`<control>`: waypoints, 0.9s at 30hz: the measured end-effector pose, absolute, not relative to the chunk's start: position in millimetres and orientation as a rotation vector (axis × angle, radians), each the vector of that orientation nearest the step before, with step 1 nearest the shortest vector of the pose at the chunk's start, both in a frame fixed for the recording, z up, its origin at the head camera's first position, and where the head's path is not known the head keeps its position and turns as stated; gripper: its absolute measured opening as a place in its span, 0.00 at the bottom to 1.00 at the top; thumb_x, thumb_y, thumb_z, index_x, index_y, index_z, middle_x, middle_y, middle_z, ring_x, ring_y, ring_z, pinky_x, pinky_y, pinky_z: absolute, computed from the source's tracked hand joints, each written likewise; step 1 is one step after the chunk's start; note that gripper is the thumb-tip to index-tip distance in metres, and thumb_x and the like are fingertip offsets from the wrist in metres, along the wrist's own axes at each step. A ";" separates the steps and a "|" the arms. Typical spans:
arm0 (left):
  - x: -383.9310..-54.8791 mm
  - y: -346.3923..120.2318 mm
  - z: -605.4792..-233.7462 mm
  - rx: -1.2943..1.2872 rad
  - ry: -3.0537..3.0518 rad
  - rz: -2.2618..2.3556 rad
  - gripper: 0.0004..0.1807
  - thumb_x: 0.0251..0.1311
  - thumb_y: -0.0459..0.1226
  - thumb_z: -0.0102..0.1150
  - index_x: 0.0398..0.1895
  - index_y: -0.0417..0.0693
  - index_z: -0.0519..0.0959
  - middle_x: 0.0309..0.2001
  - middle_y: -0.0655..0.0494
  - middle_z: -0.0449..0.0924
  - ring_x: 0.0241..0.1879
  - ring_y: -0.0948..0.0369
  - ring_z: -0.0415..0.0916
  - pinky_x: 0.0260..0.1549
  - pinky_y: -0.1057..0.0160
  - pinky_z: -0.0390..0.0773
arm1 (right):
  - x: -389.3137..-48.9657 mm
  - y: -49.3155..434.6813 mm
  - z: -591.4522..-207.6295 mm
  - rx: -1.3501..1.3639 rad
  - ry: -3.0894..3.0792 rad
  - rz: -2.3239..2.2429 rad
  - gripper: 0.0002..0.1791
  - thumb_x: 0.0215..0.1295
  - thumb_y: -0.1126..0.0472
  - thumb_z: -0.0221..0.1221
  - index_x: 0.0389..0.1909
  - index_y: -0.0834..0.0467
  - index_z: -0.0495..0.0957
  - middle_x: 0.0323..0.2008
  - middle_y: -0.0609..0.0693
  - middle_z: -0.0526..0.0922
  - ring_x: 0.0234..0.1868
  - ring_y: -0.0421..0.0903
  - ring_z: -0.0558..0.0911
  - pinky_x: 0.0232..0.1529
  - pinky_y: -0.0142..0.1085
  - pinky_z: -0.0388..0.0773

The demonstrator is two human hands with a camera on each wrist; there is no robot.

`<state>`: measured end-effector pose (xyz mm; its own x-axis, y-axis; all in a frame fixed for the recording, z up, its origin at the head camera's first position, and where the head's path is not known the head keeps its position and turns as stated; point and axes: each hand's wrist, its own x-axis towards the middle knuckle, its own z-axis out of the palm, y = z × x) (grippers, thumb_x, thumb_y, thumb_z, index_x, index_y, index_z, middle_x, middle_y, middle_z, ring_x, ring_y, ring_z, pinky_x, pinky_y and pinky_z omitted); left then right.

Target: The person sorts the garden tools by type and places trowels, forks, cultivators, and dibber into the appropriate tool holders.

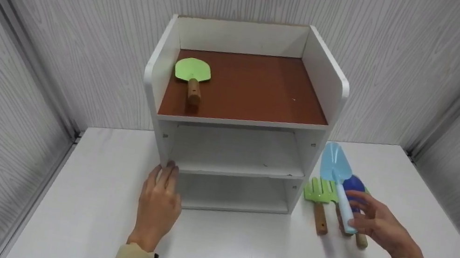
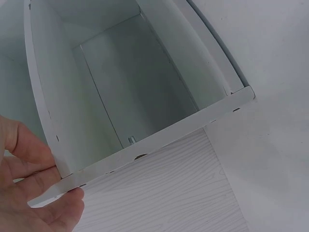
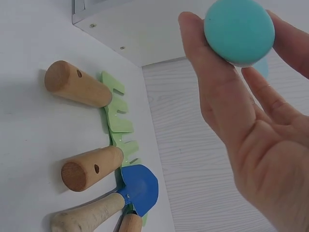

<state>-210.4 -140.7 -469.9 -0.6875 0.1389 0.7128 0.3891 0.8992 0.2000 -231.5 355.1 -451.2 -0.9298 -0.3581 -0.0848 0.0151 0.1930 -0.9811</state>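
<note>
My right hand [image 1: 383, 224] pinches the handle of a light blue trowel [image 1: 336, 164] between thumb and fingers, its blade pointing up and away. The trowel is held over several garden tools at the right of the shelf unit. In the right wrist view its round turquoise handle end [image 3: 239, 31] faces the camera. My left hand [image 1: 158, 206] holds the front edge of the left side panel of a white shelf unit [image 1: 241, 119]. Seen from the left wrist, fingers [image 2: 36, 186] lie on both sides of that edge. A green-bladed shovel [image 1: 193, 70] with a wooden handle lies on the brown top.
Right of the unit lie a green hand fork [image 1: 320, 191], a blue-bladed trowel [image 3: 140, 188] and other wooden-handled tools, partly overlapping. The unit has two white compartments under its brown top board [image 1: 256, 86]. Patterned grey walls [image 1: 41, 20] surround the white table [image 1: 236, 253].
</note>
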 end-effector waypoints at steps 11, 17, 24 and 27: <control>-211.9 -140.8 -471.6 -0.380 -2.310 -0.463 0.28 0.49 0.19 0.65 0.58 0.23 0.75 0.59 0.31 0.76 0.58 0.33 0.72 0.56 0.38 0.76 | -222.7 349.6 -446.9 -0.501 2.068 -1.911 0.36 0.66 0.76 0.58 0.74 0.62 0.58 0.61 0.56 0.70 0.55 0.50 0.82 0.52 0.44 0.83; -211.8 -140.7 -472.1 -0.379 -2.312 -0.455 0.29 0.49 0.20 0.66 0.58 0.23 0.75 0.59 0.31 0.76 0.58 0.33 0.72 0.56 0.39 0.75 | -221.6 346.6 -446.6 -0.547 2.086 -1.922 0.37 0.65 0.77 0.58 0.74 0.60 0.59 0.61 0.58 0.71 0.56 0.50 0.81 0.53 0.47 0.82; -212.2 -141.0 -471.2 -0.383 -2.311 -0.448 0.29 0.49 0.20 0.66 0.58 0.23 0.75 0.60 0.31 0.76 0.58 0.33 0.72 0.56 0.38 0.75 | -222.8 345.4 -450.2 -0.622 2.086 -1.943 0.37 0.62 0.80 0.58 0.72 0.55 0.65 0.60 0.55 0.75 0.55 0.49 0.82 0.52 0.48 0.83; -212.0 -141.2 -471.6 -0.380 -2.314 -0.443 0.29 0.49 0.20 0.66 0.58 0.23 0.75 0.59 0.31 0.76 0.58 0.33 0.72 0.56 0.38 0.75 | -223.6 344.7 -451.4 -0.654 2.070 -1.955 0.37 0.62 0.81 0.58 0.71 0.55 0.65 0.60 0.54 0.75 0.55 0.50 0.83 0.52 0.48 0.83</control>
<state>-212.0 -141.2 -471.6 -0.6843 0.1396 0.7157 0.3943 0.8965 0.2021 -223.6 344.7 -451.4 -0.8770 -0.4593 0.1412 -0.1672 0.0160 -0.9858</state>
